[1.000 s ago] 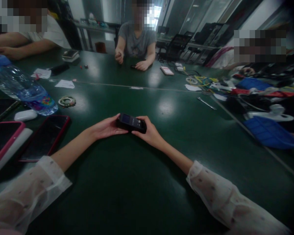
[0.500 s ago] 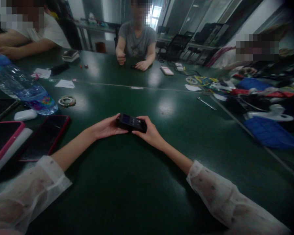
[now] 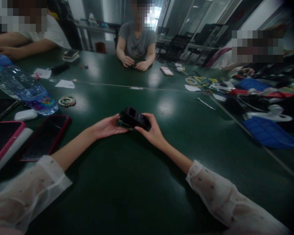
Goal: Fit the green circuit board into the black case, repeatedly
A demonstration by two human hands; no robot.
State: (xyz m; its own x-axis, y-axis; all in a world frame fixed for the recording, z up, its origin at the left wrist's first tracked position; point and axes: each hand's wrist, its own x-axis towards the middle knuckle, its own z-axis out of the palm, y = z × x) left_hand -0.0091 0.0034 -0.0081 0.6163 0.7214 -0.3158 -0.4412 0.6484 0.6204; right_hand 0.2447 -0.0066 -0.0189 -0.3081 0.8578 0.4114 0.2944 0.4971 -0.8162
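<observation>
Above the dark green tabletop point(image 3: 137, 182), my right hand point(image 3: 154, 133) grips a black plastic cover point(image 3: 137, 118) with a rectangular window and a row of small marks. The cover is tilted, its left end raised. Under that end shows a greenish circuit board point(image 3: 124, 124), which my left hand point(image 3: 105, 126) holds at its left edge. A gap separates cover and board on the left; whether they still touch at the right is hidden by my right fingers.
On the left are a water bottle point(image 3: 36, 96), a white earbud case point(image 3: 25, 115), a red-edged phone point(image 3: 47, 137) and a bracelet point(image 3: 67, 101). Rightward lie a wrench point(image 3: 205, 103), a blue tray point(image 3: 269, 132) and tangled cables point(image 3: 201, 80). A person point(image 3: 137, 42) sits opposite.
My right hand has moved slightly right and raised the cover's left end, exposing the board beneath. My left hand stays in place. The person opposite has brought both hands together.
</observation>
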